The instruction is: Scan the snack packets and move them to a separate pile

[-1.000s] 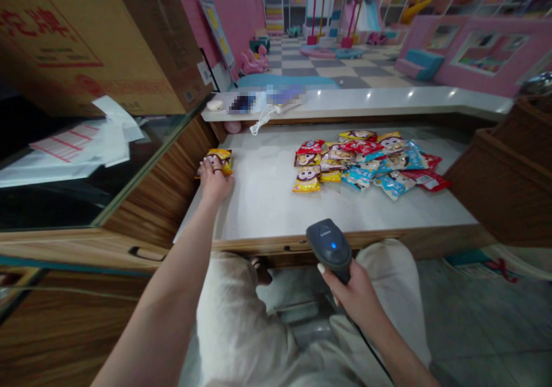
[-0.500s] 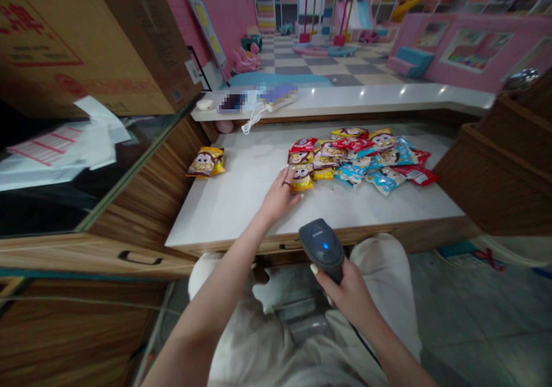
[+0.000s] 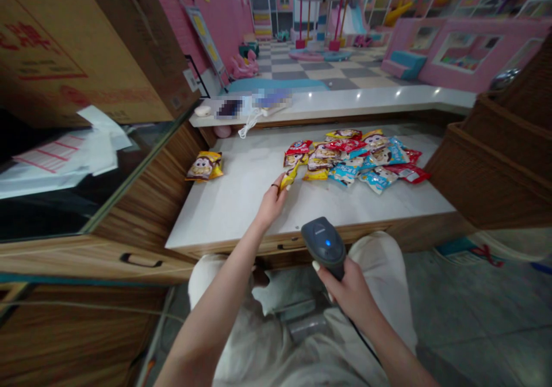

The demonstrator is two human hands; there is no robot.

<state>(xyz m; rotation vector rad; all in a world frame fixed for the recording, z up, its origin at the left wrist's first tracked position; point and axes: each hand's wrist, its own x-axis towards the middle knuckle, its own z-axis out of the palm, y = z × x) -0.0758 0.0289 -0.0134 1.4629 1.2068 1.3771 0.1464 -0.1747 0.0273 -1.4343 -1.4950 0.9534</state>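
Over the white desk top, my left hand is closed on a yellow snack bag, which it tips up on edge beside the pile. My right hand grips a dark barcode scanner with a lit blue light, held above my lap near the desk's front edge. Yellow, red and blue snack bags lie heaped at the centre right. One more yellow snack bag with a cartoon face rests apart at the desk's left end.
A large cardboard box and loose papers sit on the glass-topped counter at left. Brown woven baskets border the desk at right. Along the back, a raised white ledge carries a white cable and blurred items.
My left hand has closed on the front-left yellow bag and lifted it up on edge, drawing it slightly left from the pile. The scanner has barely moved.
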